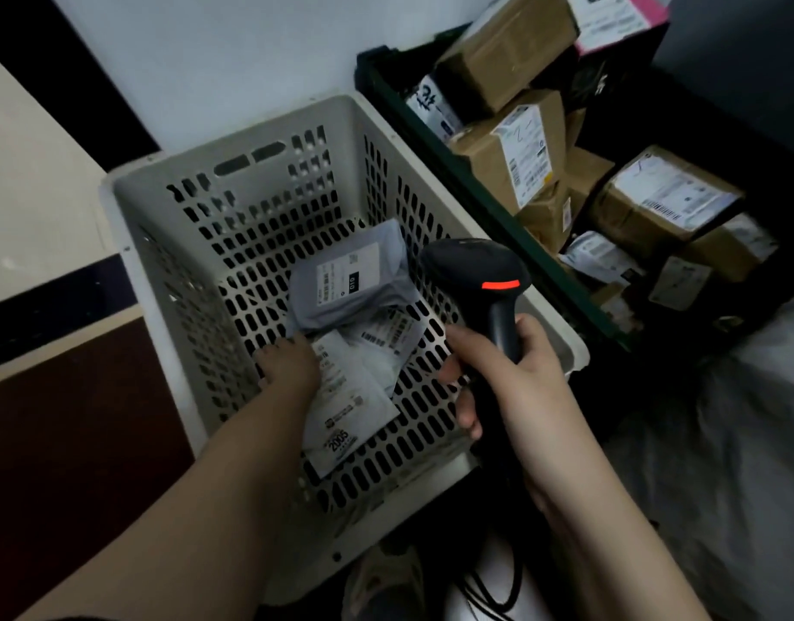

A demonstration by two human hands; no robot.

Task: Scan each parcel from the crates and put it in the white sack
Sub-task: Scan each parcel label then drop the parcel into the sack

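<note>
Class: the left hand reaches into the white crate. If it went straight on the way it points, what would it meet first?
Probably the grey parcel. The left hand already rests on a white parcel, fingers pointing toward the grey one just beyond; depth is unclear.

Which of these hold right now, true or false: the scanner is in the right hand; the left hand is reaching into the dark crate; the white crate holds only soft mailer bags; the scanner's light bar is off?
1. The right hand holds the scanner. True.
2. The left hand reaches into the dark crate. False: it is down in the white crate, on a white mailer.
3. The white crate holds only soft mailers. True, as far as can be seen: a grey mailer and white ones.
4. The scanner's light bar is off. False: it glows red.
</note>
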